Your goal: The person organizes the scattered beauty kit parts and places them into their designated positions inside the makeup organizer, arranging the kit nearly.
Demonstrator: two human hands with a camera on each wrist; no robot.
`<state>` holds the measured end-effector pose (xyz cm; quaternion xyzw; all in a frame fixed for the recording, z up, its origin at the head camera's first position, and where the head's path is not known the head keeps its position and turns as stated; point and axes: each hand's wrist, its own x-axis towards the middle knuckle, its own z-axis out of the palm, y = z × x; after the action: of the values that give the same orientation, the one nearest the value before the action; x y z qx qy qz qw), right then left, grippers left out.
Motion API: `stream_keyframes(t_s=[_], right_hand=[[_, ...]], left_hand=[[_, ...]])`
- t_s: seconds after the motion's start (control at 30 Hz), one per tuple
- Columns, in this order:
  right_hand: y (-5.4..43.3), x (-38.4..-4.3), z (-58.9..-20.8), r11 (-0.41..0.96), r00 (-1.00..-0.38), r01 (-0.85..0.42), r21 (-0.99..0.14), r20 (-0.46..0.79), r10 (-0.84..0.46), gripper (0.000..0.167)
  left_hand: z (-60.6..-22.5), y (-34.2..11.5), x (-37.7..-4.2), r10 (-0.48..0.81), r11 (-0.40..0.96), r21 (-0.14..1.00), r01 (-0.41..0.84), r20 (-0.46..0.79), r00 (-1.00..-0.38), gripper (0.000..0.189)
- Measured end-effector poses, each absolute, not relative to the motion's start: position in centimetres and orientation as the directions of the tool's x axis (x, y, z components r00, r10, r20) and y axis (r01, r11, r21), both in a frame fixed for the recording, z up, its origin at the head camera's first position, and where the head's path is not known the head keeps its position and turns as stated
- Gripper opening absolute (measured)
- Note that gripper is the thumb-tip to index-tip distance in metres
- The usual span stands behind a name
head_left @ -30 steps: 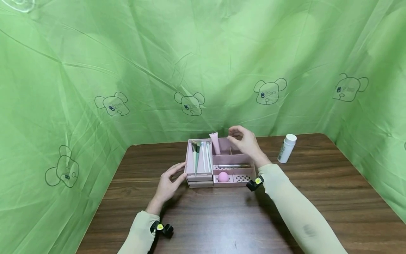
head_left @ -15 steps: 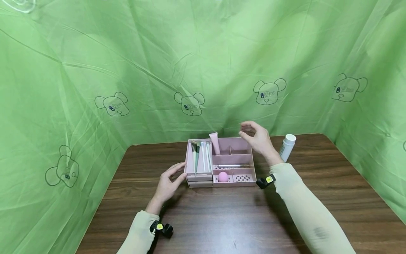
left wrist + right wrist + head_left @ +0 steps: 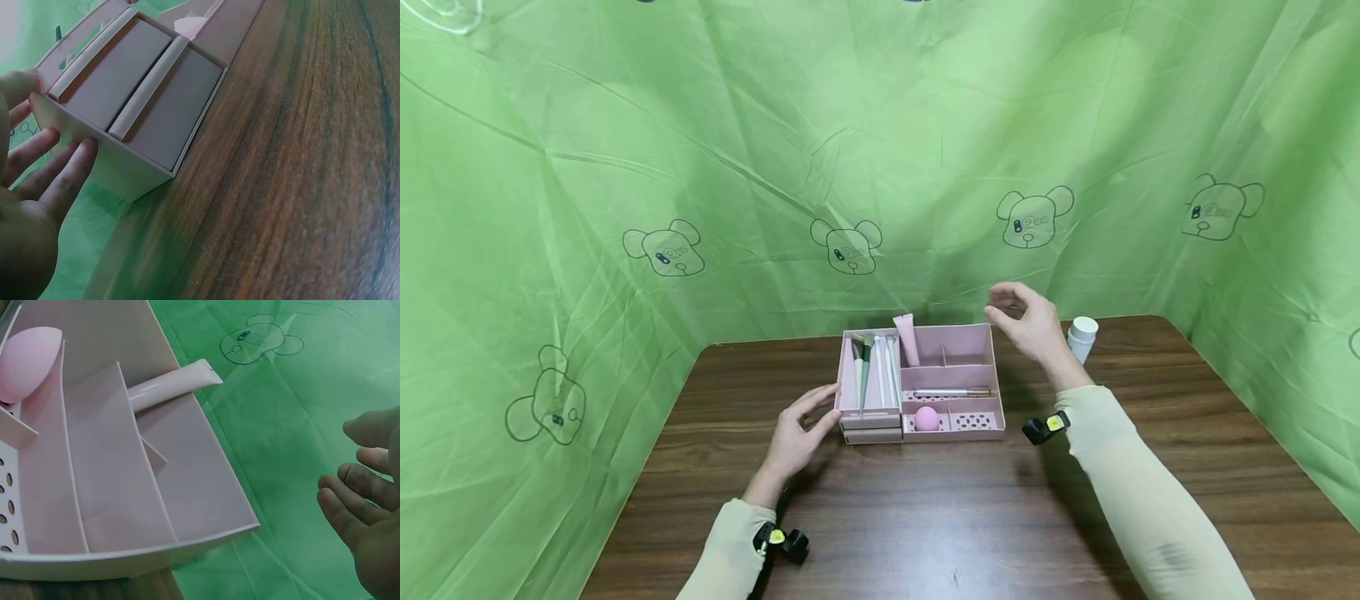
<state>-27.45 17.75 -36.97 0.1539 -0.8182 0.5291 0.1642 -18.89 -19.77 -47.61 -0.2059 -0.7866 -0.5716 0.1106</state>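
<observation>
A pink organizer (image 3: 951, 369) stands near the table's back edge. My left hand (image 3: 795, 433) touches its left side with fingers extended; in the left wrist view the fingertips (image 3: 87, 149) rest against that wall beside two drawers (image 3: 159, 106). My right hand (image 3: 1026, 323) hovers past the organizer's back right corner, fingers loosely bent, nothing between them. Behind it stands a white bottle (image 3: 1082, 336), partly hidden by the hand and wrist. Inside the organizer are several makeup brushes (image 3: 880, 371), a pink squeeze tube (image 3: 907, 342), a slim pen-like stick (image 3: 951, 392) and a pink makeup sponge (image 3: 927, 418).
The brown wood-grain table (image 3: 925, 517) extends in front of the organizer and to both sides. A green curtain (image 3: 880, 150) with bear-face drawings hangs close behind the table and along both sides.
My right hand has moved right, away from over the organizer's back compartments, toward the white bottle. The left hand stays at the organizer's left side.
</observation>
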Motion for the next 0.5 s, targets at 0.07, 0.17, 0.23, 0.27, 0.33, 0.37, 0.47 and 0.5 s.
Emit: stream_keyframes(t_s=[0.07, 0.17, 0.23, 0.27, 0.33, 0.37, 0.47, 0.5], right_hand=[[18.0, -27.3, -36.6, 0.402, -0.895, -0.429, -0.809, 0.442, -0.065, 0.035], [18.3, -27.2, -36.3, 0.404, -0.891, -0.430, -0.807, 0.451, -0.047, 0.035], [18.6, -27.2, -36.3, 0.408, -0.888, -0.433, -0.804, 0.458, -0.040, 0.035], [18.8, -27.2, -36.3, 0.410, -0.888, -0.432, -0.803, 0.459, -0.037, 0.035], [19.1, -27.2, -36.3, 0.419, -0.888, -0.429, -0.800, 0.459, -0.033, 0.036], [19.3, -27.1, -36.3, 0.423, -0.888, -0.427, -0.799, 0.459, -0.029, 0.036], [19.7, -27.1, -36.6, 0.423, -0.891, -0.413, -0.806, 0.453, -0.006, 0.036], [19.9, -27.2, -36.8, 0.424, -0.892, -0.409, -0.808, 0.453, 0.002, 0.036]], left_hand=[[-47.6, -19.8, -18.9, 0.200, 0.261, 0.854, 0.450, 0.408, -0.891, 0.041], [-47.6, -19.8, -18.9, 0.198, 0.264, 0.855, 0.446, 0.405, -0.893, 0.041], [-47.6, -19.8, -18.9, 0.197, 0.270, 0.853, 0.446, 0.405, -0.893, 0.041], [-47.6, -19.7, -18.9, 0.195, 0.270, 0.853, 0.447, 0.406, -0.893, 0.041], [-47.7, -19.7, -18.9, 0.193, 0.274, 0.848, 0.453, 0.414, -0.890, 0.040], [-47.7, -19.7, -18.9, 0.192, 0.275, 0.846, 0.457, 0.417, -0.888, 0.040], [-47.8, -19.8, -19.0, 0.194, 0.276, 0.837, 0.472, 0.433, -0.880, 0.040], [-47.8, -19.8, -19.0, 0.195, 0.278, 0.834, 0.476, 0.437, -0.878, 0.040]])
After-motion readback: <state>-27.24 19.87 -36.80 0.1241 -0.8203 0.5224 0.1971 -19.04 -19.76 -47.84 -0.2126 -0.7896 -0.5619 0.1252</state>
